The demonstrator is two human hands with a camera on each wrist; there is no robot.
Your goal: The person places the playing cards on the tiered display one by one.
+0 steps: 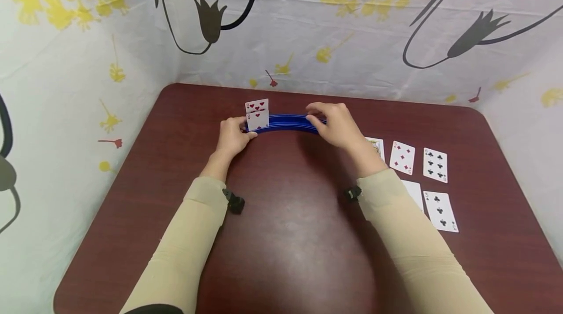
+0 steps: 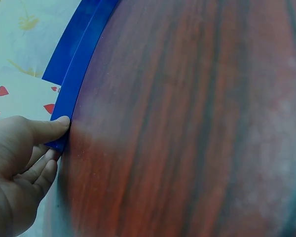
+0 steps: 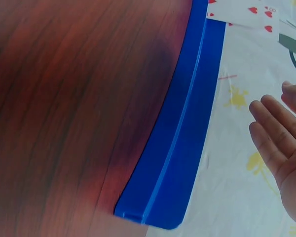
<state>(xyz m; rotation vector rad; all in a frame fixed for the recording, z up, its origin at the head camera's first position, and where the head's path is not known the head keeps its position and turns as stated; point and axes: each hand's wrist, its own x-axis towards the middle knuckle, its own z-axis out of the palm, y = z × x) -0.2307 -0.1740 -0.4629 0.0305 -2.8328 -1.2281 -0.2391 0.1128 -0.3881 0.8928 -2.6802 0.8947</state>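
A curved blue card holder [image 1: 290,122] lies near the far side of the table. At its left end my left hand [image 1: 231,135] pinches it, thumb on the front edge, fingers curled beneath the end in the left wrist view. Two hearts cards [image 1: 257,119] stand upright in the holder beside that hand, one partly behind the other. Over the holder's right end is my right hand [image 1: 336,123], its fingers loosely bent around nothing. In the right wrist view that hand [image 3: 286,143] appears beside the holder [image 3: 170,163], apart from it.
Face up on the right lie a diamonds card [image 1: 402,157], a clubs card [image 1: 435,165] and a three of clubs [image 1: 441,212]. My right arm partly covers a picture card [image 1: 376,145] and a pale card [image 1: 413,191]. Patterned cloth [image 1: 290,25] hangs behind the table [image 1: 286,235].
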